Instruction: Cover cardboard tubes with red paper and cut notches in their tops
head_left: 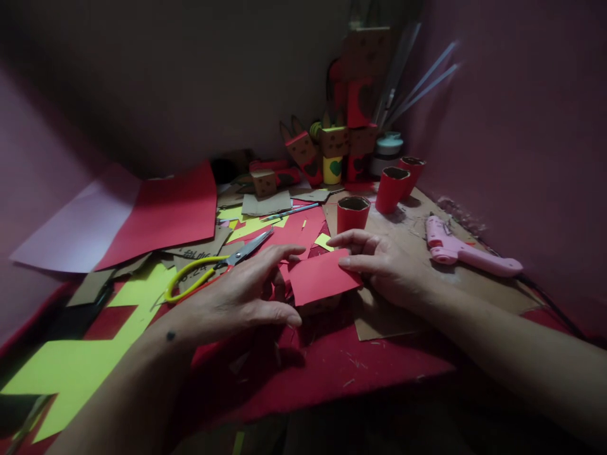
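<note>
A red paper piece (320, 277) lies over a small cardboard roll (318, 306) at the middle of the red-covered table. My left hand (246, 292) grips the paper's left side, fingers and thumb closed around it. From the right, my right hand (384, 265) presses its fingers onto the paper's right edge. Both hands touch the same piece.
Yellow-handled scissors (213, 264) lie left of my hands. Three red-wrapped rolls (353, 213) stand behind, a pink glue gun (455, 250) lies at right. Red (165, 215), pink and yellow-green paper sheets (71, 370) cover the left. Cardboard figures (332, 142) stand at the back wall.
</note>
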Demonstrator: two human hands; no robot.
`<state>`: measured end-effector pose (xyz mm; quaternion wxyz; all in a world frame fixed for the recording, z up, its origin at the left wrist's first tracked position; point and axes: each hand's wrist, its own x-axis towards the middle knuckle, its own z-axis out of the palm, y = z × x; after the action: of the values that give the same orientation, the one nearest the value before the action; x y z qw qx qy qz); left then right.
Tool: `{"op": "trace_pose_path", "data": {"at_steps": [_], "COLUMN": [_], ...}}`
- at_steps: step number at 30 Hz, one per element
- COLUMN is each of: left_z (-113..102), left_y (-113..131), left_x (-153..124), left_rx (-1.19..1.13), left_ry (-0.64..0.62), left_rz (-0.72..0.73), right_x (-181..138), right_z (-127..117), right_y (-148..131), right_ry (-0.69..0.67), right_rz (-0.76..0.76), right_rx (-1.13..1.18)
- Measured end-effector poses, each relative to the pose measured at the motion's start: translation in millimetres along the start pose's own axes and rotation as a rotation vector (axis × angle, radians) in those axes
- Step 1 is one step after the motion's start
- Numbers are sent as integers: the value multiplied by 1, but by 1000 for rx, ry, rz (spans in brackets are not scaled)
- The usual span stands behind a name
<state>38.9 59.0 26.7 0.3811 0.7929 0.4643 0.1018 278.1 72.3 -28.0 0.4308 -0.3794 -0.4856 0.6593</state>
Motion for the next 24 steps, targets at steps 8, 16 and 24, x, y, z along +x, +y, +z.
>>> {"op": "trace_pose_path", "data": {"at_steps": [8, 16, 24], "left_z": [1, 1, 0], "left_y": [9, 6, 10], "left_x": [0, 0, 2], "left_rx": [98, 70, 138], "left_ry": [19, 9, -20], "left_rz": [-1, -8, -46], "right_x": [-3, -2, -5], "right_z": [1, 3, 6], "right_y": [-2, 2, -3], "right_ry": [-12, -17, 7], "right_rz": [-6, -3, 35], "right_rx": [-93, -46, -57]}}
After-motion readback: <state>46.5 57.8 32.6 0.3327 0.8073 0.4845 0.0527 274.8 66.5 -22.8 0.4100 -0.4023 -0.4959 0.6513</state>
